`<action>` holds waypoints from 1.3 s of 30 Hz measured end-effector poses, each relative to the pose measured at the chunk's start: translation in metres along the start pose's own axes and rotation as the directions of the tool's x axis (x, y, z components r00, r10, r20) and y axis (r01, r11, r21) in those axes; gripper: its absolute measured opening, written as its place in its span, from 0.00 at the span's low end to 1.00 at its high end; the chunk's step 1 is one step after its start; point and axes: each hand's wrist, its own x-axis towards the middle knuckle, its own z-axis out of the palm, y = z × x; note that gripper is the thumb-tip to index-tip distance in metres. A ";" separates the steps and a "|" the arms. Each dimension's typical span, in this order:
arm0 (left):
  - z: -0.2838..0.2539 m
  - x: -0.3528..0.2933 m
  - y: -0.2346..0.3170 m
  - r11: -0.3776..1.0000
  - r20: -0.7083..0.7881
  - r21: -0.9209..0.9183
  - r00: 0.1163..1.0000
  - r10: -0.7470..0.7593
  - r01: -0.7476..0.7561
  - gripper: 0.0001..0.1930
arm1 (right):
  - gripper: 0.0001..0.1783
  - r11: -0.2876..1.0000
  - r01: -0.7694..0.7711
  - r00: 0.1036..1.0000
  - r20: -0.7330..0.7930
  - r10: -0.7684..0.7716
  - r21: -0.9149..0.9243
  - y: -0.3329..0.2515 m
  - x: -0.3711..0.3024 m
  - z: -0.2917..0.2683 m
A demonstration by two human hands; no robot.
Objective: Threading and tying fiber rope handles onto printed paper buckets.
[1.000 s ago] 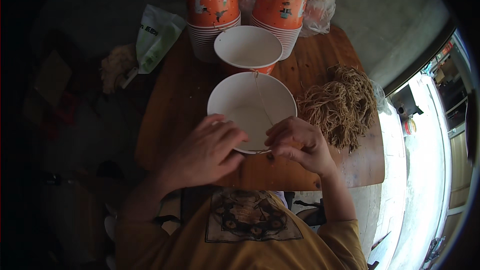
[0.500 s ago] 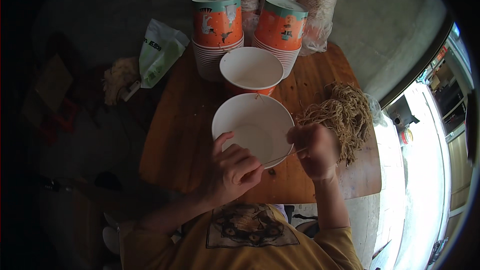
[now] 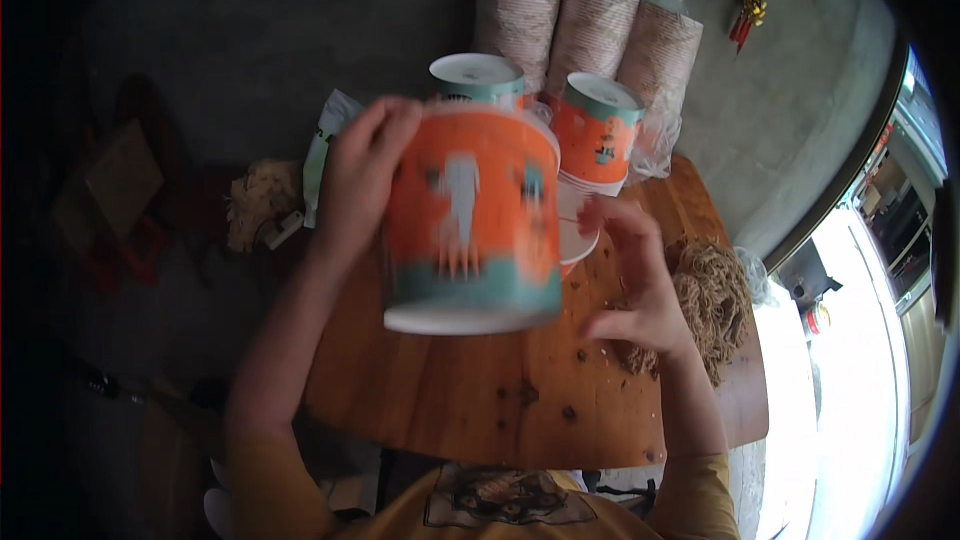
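An orange paper bucket (image 3: 470, 210) with a teal band and printed figures is raised above the table, rim up and slightly blurred. My left hand (image 3: 365, 165) grips it at the rim on its left side. On its right, my right hand (image 3: 640, 280) stands open with spread fingers, apart from the bucket and holding nothing I can see. Another bucket, its white inside (image 3: 578, 235) showing, is mostly hidden behind the raised one. Beside my right hand lies a bundle of brown twine (image 3: 715, 300).
Upside-down stacks of orange buckets, a left stack (image 3: 477, 72) and a right stack (image 3: 600, 130), stand at the back of the wooden table (image 3: 500, 405). Behind them rise wrapped columns of white-rimmed containers (image 3: 595, 30). A white-green bag (image 3: 322, 155) is at the left.
My left hand has taken hold of the front bucket and lifted it off the table. My right hand has opened; the thin strand stretched between my hands no longer shows there. The view has tilted up.
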 end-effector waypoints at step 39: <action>0.034 -0.006 -0.160 0.712 0.512 0.457 0.813 0.278 -0.532 0.19 | 0.12 0.723 -0.517 0.856 -0.274 0.438 -0.459 0.058 -0.054 -0.072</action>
